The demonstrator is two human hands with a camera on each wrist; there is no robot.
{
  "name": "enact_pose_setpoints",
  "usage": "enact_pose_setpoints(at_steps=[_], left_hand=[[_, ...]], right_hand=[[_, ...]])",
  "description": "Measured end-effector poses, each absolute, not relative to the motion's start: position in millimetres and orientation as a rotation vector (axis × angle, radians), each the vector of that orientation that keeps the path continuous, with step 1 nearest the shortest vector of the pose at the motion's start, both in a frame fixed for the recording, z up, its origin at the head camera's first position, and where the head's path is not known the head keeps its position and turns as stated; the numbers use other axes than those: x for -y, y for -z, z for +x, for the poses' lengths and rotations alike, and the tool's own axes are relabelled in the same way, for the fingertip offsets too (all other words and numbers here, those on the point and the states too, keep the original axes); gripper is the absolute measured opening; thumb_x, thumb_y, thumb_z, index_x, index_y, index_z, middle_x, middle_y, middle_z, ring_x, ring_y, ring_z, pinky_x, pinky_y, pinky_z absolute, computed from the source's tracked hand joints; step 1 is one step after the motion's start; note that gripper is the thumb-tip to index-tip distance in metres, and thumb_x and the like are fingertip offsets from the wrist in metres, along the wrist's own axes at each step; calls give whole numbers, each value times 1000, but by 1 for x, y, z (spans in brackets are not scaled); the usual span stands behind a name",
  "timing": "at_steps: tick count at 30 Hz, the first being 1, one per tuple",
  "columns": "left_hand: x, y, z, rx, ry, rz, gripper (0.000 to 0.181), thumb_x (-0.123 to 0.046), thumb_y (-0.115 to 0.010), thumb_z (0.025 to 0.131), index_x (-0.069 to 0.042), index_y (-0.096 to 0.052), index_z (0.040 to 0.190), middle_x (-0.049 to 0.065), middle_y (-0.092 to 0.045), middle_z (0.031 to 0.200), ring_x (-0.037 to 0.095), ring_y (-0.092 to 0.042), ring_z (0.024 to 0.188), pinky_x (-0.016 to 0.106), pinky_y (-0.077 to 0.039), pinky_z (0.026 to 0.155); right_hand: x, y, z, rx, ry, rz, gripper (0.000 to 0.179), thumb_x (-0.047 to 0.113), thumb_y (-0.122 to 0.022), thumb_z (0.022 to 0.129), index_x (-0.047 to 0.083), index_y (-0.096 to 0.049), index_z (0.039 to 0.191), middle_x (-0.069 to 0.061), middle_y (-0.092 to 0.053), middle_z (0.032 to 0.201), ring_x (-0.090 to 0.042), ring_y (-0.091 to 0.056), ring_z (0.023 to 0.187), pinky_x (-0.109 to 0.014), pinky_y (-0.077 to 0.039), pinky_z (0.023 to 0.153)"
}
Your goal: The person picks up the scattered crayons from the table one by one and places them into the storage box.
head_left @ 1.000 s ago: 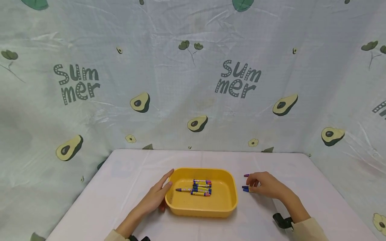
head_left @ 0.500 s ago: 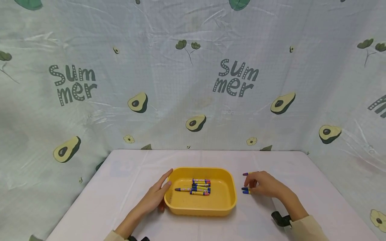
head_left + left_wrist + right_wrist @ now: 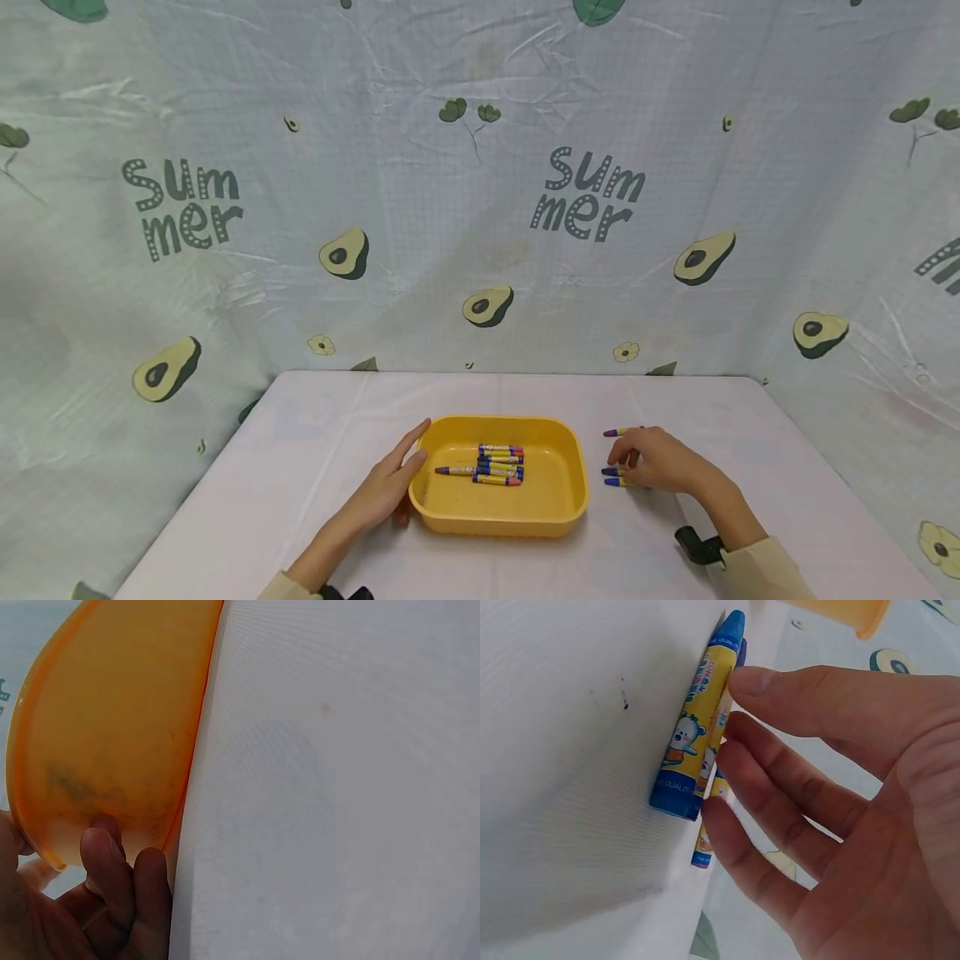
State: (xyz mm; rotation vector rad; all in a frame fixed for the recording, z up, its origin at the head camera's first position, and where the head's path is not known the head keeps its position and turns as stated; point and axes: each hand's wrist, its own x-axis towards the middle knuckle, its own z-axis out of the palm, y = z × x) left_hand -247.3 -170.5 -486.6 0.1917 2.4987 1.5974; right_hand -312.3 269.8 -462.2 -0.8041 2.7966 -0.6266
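Note:
A yellow plastic tray (image 3: 551,500) stands mid-table with several crayons (image 3: 498,481) inside. At its left end, my left hand (image 3: 381,490) grips the rim, with bent fingertips against the outer wall (image 3: 127,735) in the left wrist view. To the right of the tray, my right hand (image 3: 663,460) pinches a dark blue crayon (image 3: 611,472) low over the table, thumb on the near side. A lighter blue crayon (image 3: 694,724) lies alongside, nearest the right wrist camera. Beyond them is a purple crayon (image 3: 615,432), partly hidden behind the right hand.
The table (image 3: 330,433) has a white cover. Behind it and along its sides hangs a pale sheet (image 3: 420,208) printed with avocados and lettering. Black wrist-camera mounts (image 3: 699,546) sit at both wrists.
The lighter blue crayon now shows more of its yellow wrapper and lies a little apart from the dark blue one. The view has shifted slightly. My left hand stays on the tray.

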Motion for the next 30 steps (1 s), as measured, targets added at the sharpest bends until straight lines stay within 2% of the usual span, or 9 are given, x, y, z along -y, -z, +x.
enact_pose_setpoints(at_steps=[10, 18, 25, 30], left_hand=[[169, 486, -247, -2539, -1578, 187, 55, -39, -41, 112, -33, -25, 165, 10, -55, 84, 17, -50, 46, 30, -48, 47], [169, 486, -246, -2536, -1579, 173, 55, -39, -41, 112, -33, -25, 165, 8, -55, 78, 17, -51, 45, 30, -48, 47], [169, 487, -247, -2529, -1574, 173, 55, -39, -41, 112, -34, -24, 165, 5, -53, 67, 16, -51, 44, 30, -49, 47], [170, 487, -247, -2532, -1574, 181, 56, -39, -41, 112, -34, -24, 165, 4, -53, 67, 16, -51, 44, 30, -49, 47]], right_hand=[[-271, 463, -310, -2732, 674, -822, 16, 5, -79, 85, 16, -76, 96, 9, -68, 88, -3, -56, 79, -21, -52, 70], [-270, 466, -311, -2705, 689, -791, 18, 4, -81, 84, 19, -73, 90, 9, -65, 87, -6, -55, 79, -22, -51, 71], [-272, 465, -312, -2686, 725, -844, 18, 4, -80, 85, 19, -71, 89, 9, -65, 84, -5, -55, 75, -22, -51, 67], [-274, 463, -314, -2708, 737, -870, 17, 4, -78, 87, 18, -71, 92, 10, -66, 87, -3, -55, 77, -22, -52, 68]])
